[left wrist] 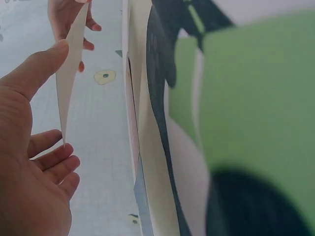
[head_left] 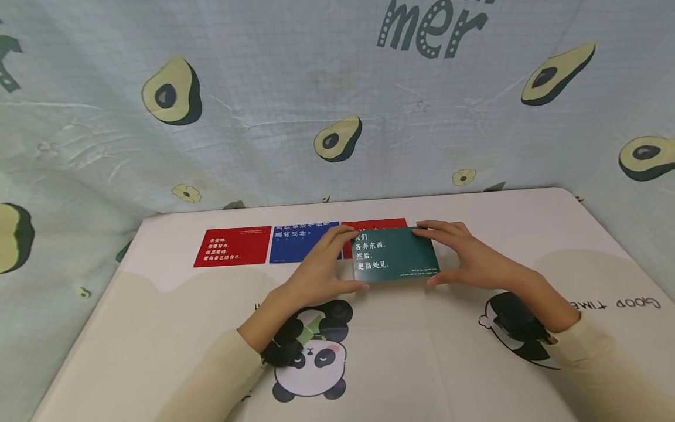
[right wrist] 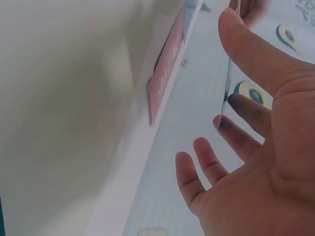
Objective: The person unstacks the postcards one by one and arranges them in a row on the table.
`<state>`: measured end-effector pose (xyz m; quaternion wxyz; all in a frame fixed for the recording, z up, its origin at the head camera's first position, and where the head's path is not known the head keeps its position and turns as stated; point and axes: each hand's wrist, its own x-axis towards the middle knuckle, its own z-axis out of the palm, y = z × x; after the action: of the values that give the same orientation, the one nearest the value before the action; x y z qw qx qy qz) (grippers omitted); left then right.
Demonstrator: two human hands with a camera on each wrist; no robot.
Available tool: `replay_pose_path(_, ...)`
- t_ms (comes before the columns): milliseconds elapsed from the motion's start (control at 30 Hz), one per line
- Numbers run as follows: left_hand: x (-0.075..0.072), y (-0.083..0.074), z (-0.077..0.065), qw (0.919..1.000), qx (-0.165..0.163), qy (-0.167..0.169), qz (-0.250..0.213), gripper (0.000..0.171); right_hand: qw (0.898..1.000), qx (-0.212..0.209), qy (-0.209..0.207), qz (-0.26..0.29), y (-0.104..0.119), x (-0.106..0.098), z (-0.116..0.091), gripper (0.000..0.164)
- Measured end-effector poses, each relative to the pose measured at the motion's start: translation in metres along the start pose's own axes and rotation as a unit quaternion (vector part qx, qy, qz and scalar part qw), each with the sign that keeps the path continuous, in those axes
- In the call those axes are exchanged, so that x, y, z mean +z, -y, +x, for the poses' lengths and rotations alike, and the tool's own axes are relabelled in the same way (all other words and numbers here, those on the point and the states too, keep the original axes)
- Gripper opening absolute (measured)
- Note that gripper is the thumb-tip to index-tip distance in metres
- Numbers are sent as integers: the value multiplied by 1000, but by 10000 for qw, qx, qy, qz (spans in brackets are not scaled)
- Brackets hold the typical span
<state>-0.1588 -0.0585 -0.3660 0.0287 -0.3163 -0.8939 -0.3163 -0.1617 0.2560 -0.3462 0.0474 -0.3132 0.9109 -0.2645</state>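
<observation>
Bench (head_left: 158,328): pale cover printed with pandas, seen from its near edge; avocado-print cloth (head_left: 253,117) hangs behind the far edge.

Left hand (head_left: 321,266): thumb and fingers pinch the left short edge of the green card (head_left: 396,255). The left wrist view shows the card edge-on (left wrist: 69,73), thumb on one side, fingers on the other.

Right hand (head_left: 471,258): grips the card's right short edge the same way, thumb at the near corner, fingers along the far one; the right wrist view shows its fingers spread and lightly curled around the thin edge (right wrist: 227,83).

Green card: held between both hands, face up with white text, over the middle of the bench, just off the surface and partly over the red card at the row's right end (head_left: 374,223).

Row toward the far edge, left to right: red card (head_left: 232,246), blue card (head_left: 297,241), second red card, lying flat and edge to edge.

Progress, as judged: three cards laid; the green one not yet set down, apparently the fourth in the row.
</observation>
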Motion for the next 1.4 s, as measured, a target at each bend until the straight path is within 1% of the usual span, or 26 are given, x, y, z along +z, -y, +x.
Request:
replay_pose_path(133,5,-1,8,10000,81,-17,-39,88,10000,33,-29,4,-7,-6,-2,88)
replay_pose_path(300,7,-5,16,9999,111,-42,-72,90,10000,46,-45,20,-15,-11,-4,87)
replay_pose_path(533,11,-8,26,9999,23,10,-129,89,9999,102,5,30,-24,-16,-5,86)
replay_pose_path(667,16,-9,32,9998,-64,40,-197,89,9999,147,21,72,-28,-20,-6,85)
replay_pose_path(833,22,-11,41,9995,-76,94,-279,90,9998,135,-8,166,-34,-25,-8,84)
replay_pose_path(1100,31,-15,54,9996,-132,172,-178,87,9993,293,144,201,-46,-33,-11,86)
replay_pose_path(1300,37,-22,62,9996,-169,208,-71,85,9996,239,166,65,-56,-38,-12,86)
replay_pose_path(1400,39,-25,66,9996,-165,226,58,84,9994,269,198,34,-59,-41,-12,87)
